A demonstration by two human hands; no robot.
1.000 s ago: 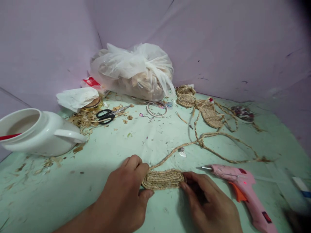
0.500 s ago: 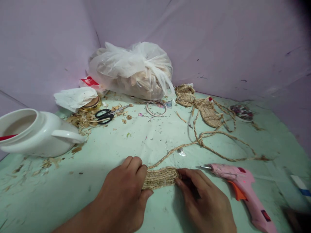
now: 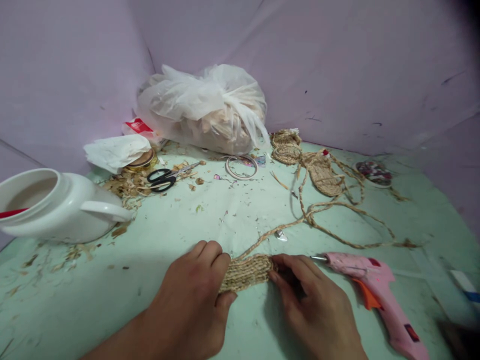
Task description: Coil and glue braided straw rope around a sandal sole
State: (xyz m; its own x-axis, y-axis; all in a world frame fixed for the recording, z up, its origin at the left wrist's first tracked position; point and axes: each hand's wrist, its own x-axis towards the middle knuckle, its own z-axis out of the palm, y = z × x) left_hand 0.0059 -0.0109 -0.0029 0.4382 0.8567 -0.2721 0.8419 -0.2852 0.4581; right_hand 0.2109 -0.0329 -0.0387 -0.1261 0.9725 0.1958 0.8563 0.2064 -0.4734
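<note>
A flat piece of coiled straw braid [image 3: 247,273] is held between my two hands near the table's front. My left hand [image 3: 195,295] is closed around its left end, thumb at the lower edge. My right hand [image 3: 315,300] pinches its right end with thumb and fingers. Both ends are partly hidden by the hands. From its upper edge a loose braided cord [image 3: 275,231] runs back to the right, looping across the table. A pink glue gun [image 3: 369,280] lies just right of my right hand, its nozzle pointing left.
At the left stands a white plastic jug [image 3: 75,205]. Black-handled scissors [image 3: 165,179] lie among straw scraps, near a ring [image 3: 242,167]. A tied plastic bag [image 3: 210,110] sits against the wall. Finished-looking braided pieces [image 3: 322,175] and a small dish [image 3: 375,173] are at back right.
The right end of the coiled braid and my right fingers have shifted very slightly left. My left hand keeps its hold, and the other things lie as before.
</note>
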